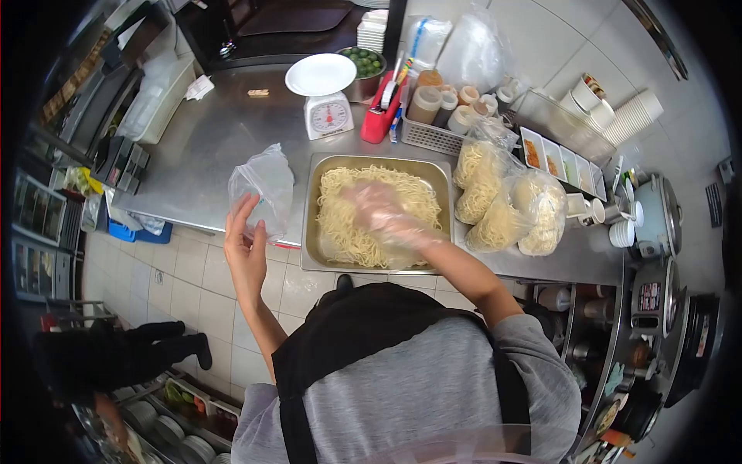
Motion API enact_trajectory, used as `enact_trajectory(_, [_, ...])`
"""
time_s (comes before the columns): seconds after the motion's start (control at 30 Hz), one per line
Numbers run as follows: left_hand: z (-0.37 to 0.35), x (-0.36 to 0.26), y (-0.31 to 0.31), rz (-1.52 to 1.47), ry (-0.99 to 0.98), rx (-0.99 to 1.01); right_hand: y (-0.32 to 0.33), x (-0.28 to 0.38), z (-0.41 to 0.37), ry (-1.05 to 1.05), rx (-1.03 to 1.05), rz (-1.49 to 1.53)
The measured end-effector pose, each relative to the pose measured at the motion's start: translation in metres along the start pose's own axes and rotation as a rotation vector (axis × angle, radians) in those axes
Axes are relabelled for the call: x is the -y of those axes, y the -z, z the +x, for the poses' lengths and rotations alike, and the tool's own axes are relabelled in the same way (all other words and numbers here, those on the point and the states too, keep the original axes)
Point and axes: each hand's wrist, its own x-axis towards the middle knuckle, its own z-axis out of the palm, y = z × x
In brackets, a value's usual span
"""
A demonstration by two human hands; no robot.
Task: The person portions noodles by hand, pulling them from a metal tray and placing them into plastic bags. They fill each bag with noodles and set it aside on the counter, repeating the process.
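Observation:
A steel tray [310, 232] holds a wide heap of pale noodles [417, 197]. My right hand [379, 210], in a clear plastic glove, is down on the noodles near the middle of the tray; its fingers are smeared by motion. My left hand [246, 224] is bare, left of the tray, thumb and fingers apart. Its fingertips overlap the lower edge of a clear plastic bag [267, 179] on the steel counter [193, 147]. To the right of the tray stand filled bags of noodles [495, 224].
Behind the tray are a kitchen scale [328, 116] with a white plate on top, a red tape dispenser [381, 112] and a grey basket [433, 139] of sauce bottles. A compartment box [560, 164] and rice cooker [658, 216] stand right. Another person [116, 348] is at lower left.

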Motion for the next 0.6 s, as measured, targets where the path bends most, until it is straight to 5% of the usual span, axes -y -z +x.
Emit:
enact_trajectory(0.07, [-0.004, 0.004, 0.007, 0.017, 0.008, -0.018, 0.042, -0.011, 0.001, -0.055, -0.009, 0.312])
enact_trajectory(0.13, [-0.008, 0.008, 0.011, 0.022, 0.03, -0.025, 0.105, 0.006, 0.004, -0.457, 0.107, 0.592])
enact_trajectory(0.2, [-0.009, 0.007, 0.012, 0.021, 0.056, -0.014, 0.149, 0.025, -0.004, -0.569, -0.074, 1.303])
enact_trajectory(0.3, [-0.007, -0.001, 0.008, 0.001, 0.063, 0.034, 0.169, 0.024, -0.005, -0.286, -0.307, 0.897])
enact_trajectory(0.47, [0.0, -0.014, -0.004, 0.028, 0.003, 0.141, 0.16, 0.022, -0.005, -0.34, -0.094, 1.141])
enact_trajectory(0.6, [0.006, -0.017, 0.001, 0.049, 0.021, 0.234, 0.156, 0.011, 0.001, -0.257, 0.003, 0.74])
